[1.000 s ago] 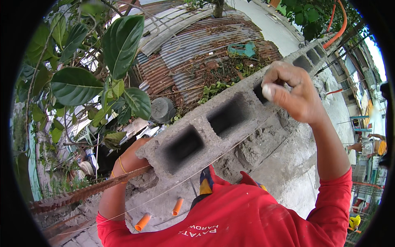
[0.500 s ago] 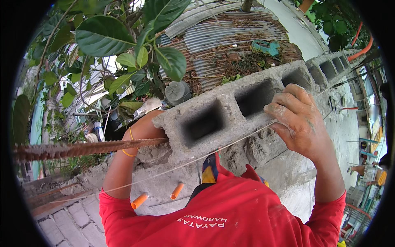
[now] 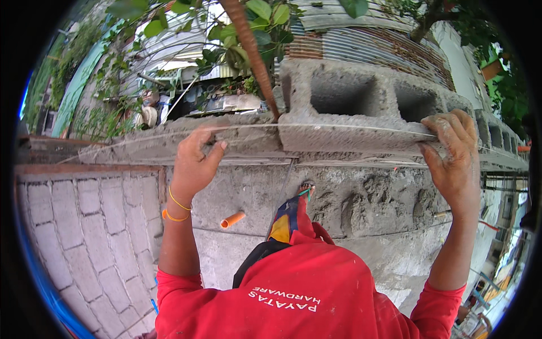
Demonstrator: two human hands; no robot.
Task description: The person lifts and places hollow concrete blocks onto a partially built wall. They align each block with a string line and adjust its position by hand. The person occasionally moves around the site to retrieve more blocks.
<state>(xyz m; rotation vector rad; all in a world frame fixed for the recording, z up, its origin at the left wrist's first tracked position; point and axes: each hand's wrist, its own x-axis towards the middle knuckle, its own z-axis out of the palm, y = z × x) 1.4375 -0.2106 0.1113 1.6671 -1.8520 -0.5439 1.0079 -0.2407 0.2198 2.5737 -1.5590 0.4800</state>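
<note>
A grey concrete hollow block (image 3: pixel 339 133) sits on top of the wall, its dark cells facing up. My right hand (image 3: pixel 454 150) is at the row's near edge, fingers hooked over the block's rim and thumb on its near face. A taut string (image 3: pixel 350 127) runs along this face and meets that hand. My left hand (image 3: pixel 196 155) is left of the block, over the wall's rough mortar ledge (image 3: pixel 248 135). Its thumb stands apart, its fingertips are slightly blurred, and I see nothing held in it. A yellow band circles that wrist.
A rusty steel bar (image 3: pixel 254 53) rises at the block's left end. More hollow blocks (image 3: pixel 497 133) continue right. An orange pipe stub (image 3: pixel 232 219) sticks out from the wall below. Leaves (image 3: pixel 259 11) and corrugated roofing (image 3: pixel 384 53) lie beyond.
My left hand has come out from behind the block's left end to the ledge beside it. My view has turned, so the block appears more level. My right hand stays at the block's edge.
</note>
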